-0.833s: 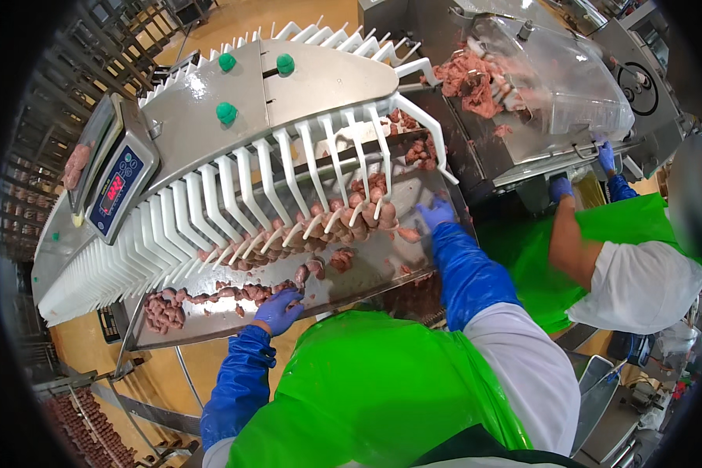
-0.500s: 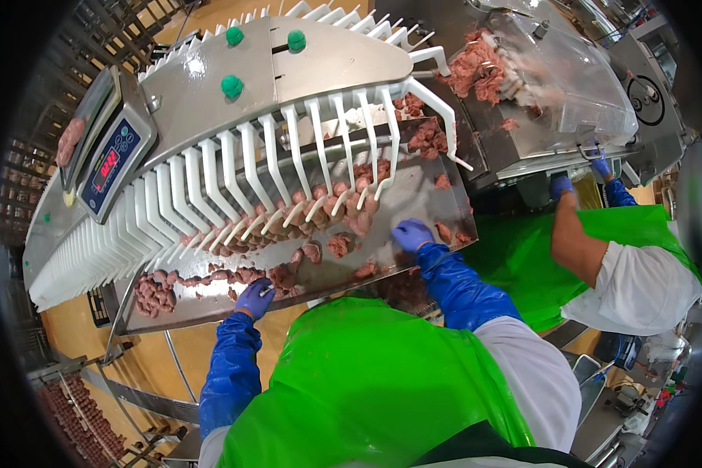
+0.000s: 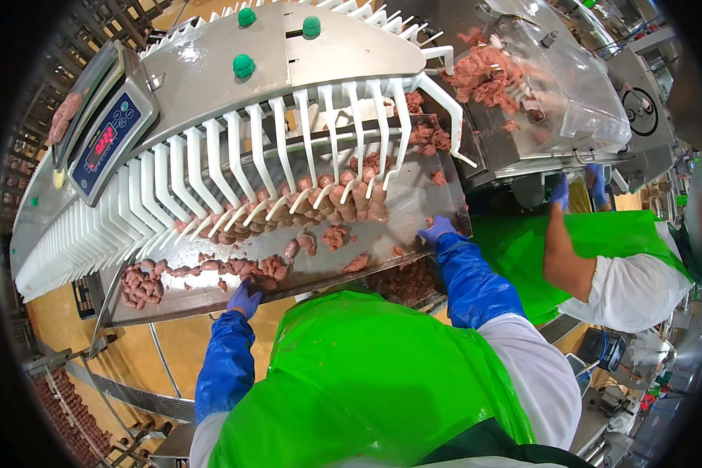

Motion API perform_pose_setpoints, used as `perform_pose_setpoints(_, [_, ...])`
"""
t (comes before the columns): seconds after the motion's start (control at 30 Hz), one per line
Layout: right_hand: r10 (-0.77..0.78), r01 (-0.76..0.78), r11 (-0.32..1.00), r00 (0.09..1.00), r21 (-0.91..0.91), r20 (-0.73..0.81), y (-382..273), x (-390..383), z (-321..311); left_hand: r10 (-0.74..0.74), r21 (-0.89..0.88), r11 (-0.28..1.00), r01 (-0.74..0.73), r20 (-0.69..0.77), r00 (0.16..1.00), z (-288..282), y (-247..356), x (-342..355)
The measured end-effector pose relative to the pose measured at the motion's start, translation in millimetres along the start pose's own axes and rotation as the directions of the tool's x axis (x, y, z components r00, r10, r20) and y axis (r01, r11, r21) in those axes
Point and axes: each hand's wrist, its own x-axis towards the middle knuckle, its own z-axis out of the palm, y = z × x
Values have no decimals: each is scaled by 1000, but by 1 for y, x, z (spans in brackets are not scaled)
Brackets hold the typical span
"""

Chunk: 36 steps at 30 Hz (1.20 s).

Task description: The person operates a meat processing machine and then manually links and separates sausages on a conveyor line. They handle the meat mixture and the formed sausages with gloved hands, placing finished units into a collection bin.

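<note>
Lying along the table's (image 3: 410, 204) near left part, the string of meat (image 3: 210, 266) runs left to right, from a coiled clump (image 3: 142, 285) to a ragged heap (image 3: 271, 269). The left grip (image 3: 245, 299) is nearer, over the near rim beside the heap, with the string mostly far and left of it. Its blue sleeve (image 3: 225, 360) slants in from the near side; how closed it is, or what it holds, I cannot tell. The right grip (image 3: 438, 228) sits at the right edge, well apart from the string, its hold equally unclear.
</note>
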Motion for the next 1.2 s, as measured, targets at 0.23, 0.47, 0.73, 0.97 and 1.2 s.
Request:
perform_pose_setpoints(0.23, [-54,255,883,889,394,-455,-32,-26,-15,-11,-53,999,12,7,1000,3,-10,-6])
perform_pose_setpoints(0.47, [-50,490,807,614,330,-788,-40,-94,-90,-12,-38,999,16,89,996,1,-7,-3])
perform_pose_setpoints(0.73, [84,532,727,560,435,-824,-52,-108,-109,271,150,945,-291,142,952,12,-58,26])
perform_pose_setpoints(0.97, [162,586,658,503,472,-849,-56,-109,-121,164,-6,986,-165,155,974,-29,-33,19])
perform_pose_setpoints(1.2, [-116,696,716,182,45,-976,-80,-137,-216,454,366,838,-405,-54,890,-52,-55,12])
